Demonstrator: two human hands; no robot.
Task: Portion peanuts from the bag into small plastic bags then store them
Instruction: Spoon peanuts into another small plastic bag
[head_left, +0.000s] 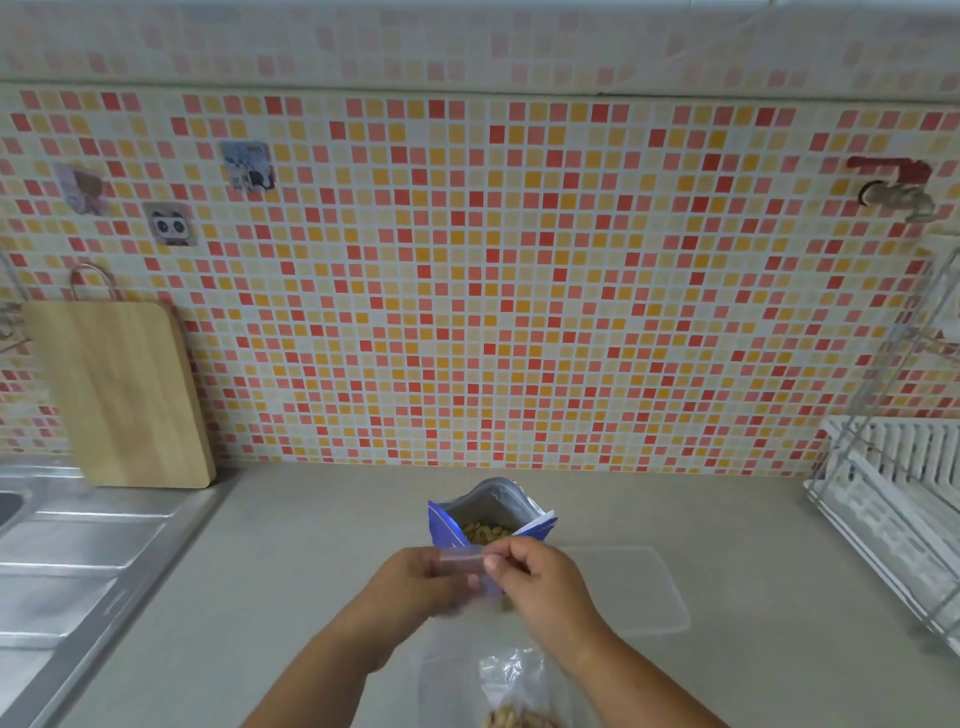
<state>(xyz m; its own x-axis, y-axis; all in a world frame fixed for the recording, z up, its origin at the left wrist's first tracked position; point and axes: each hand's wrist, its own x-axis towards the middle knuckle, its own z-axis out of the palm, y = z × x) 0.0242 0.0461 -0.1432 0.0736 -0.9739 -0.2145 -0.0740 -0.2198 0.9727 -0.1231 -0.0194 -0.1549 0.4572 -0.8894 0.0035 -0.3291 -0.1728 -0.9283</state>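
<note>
clear plastic bag partly filled with peanuts lies at the bottom edge on the grey surface. just beyond it, the left hand and right hand each pinch the top strip of a small clear zip bag, blurred. behind them stands an open blue foil peanut bag, nuts showing inside. a flat clear plastic lid lies just right of the hands.

**One head-worn view, forward and down**

The scene is seen from a single wide-angle camera worn on the head. The tiled wall is faced straight on, with the counter below it. The left hand, right hand and the small clear bag pinched between them are viewed from close above.
</note>
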